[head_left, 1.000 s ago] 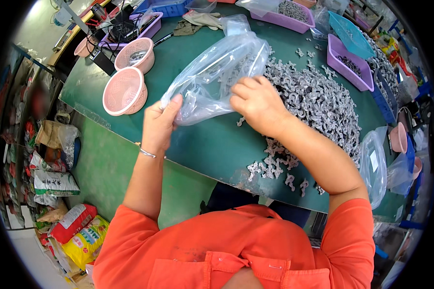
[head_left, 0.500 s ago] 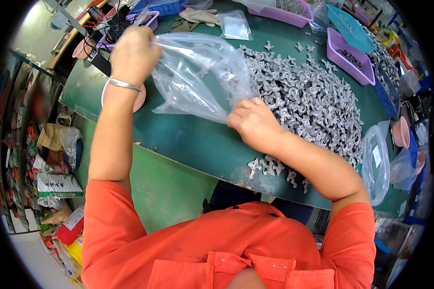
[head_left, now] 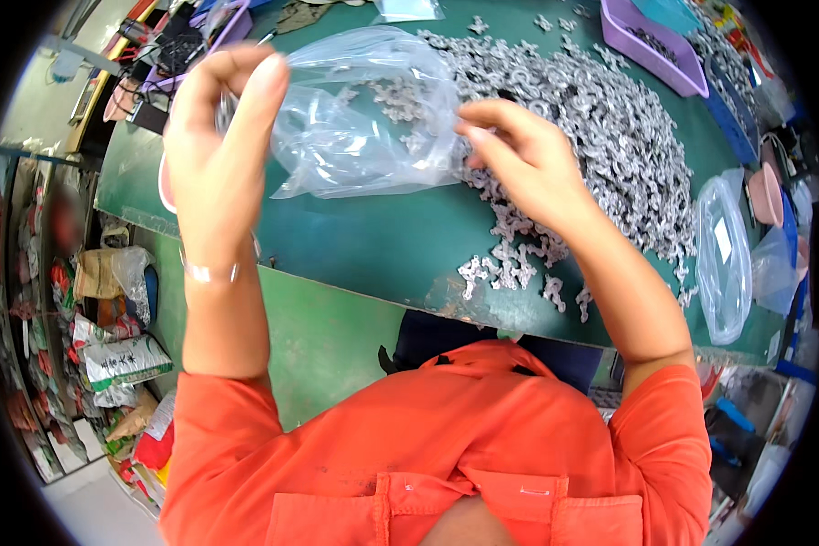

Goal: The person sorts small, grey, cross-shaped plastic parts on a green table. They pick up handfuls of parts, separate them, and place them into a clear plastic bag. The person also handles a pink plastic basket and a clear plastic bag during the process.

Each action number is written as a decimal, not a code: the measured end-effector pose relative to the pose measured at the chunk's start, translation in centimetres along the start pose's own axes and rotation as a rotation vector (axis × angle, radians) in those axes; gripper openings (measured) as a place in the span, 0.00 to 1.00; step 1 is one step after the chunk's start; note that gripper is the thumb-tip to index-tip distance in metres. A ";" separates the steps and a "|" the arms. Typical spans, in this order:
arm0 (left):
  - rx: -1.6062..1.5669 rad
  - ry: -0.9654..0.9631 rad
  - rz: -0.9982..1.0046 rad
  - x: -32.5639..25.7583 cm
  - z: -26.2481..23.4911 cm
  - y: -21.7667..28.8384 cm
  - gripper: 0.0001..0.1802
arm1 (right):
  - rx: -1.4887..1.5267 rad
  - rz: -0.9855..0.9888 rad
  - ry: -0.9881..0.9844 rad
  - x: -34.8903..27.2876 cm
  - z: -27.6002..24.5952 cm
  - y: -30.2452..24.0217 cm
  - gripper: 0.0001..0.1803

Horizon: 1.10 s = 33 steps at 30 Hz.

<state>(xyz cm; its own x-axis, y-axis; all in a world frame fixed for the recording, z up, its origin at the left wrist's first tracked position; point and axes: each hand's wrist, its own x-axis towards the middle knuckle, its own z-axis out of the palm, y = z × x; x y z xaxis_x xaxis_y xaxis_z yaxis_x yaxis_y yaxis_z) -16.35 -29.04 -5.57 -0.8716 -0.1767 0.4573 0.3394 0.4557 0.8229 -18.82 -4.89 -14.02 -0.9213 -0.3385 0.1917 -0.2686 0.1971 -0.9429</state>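
A clear plastic bag point(head_left: 355, 146) lies crumpled on the green table between my hands. Grey metal parts show through or behind its film. My left hand point(head_left: 218, 155), a bracelet at its wrist, is raised at the bag's left side, thumb and curled fingers apart. Something small and shiny shows between them, too blurred to name. At the bag's right edge is my right hand point(head_left: 532, 159), its fingers loosely bent and spread; whether they touch the film I cannot tell. Right beside it spreads a large heap of small grey metal parts point(head_left: 601, 136), each with several lobes.
Several loose parts point(head_left: 505, 268) lie near the front edge of the table point(head_left: 355, 241). Another clear bag point(head_left: 723, 259) rests at the right. A purple tray point(head_left: 651, 50) of dark pieces stands at the back right. Tools and cables point(head_left: 168, 45) crowd the far left.
Both hands have loosened from the bag and opened. My left hand has turned and come lower; my right has moved up and right. The bag has settled flatter. The whole view has shifted.
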 end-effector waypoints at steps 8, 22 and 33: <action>-1.691 -0.596 -1.434 -14.4 10.1 -2.7 0.38 | -0.069 0.144 0.191 -14.8 -3.5 0.4 0.07; -1.717 -0.683 -1.253 -17.0 15.8 0.6 0.44 | -0.045 0.010 0.240 -19.5 -2.1 1.2 0.15; -1.569 -0.733 -1.416 -17.8 15.7 1.8 0.42 | 0.543 0.275 0.119 -19.7 -7.0 0.5 0.09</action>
<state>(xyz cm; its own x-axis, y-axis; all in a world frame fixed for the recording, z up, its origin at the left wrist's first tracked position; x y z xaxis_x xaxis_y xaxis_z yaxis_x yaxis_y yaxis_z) -5.80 -11.36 -17.47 -0.5430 0.7629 -0.3509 -0.8323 -0.5443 0.1047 -2.80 8.29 -16.40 -0.9698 -0.2311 -0.0787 0.1361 -0.2440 -0.9602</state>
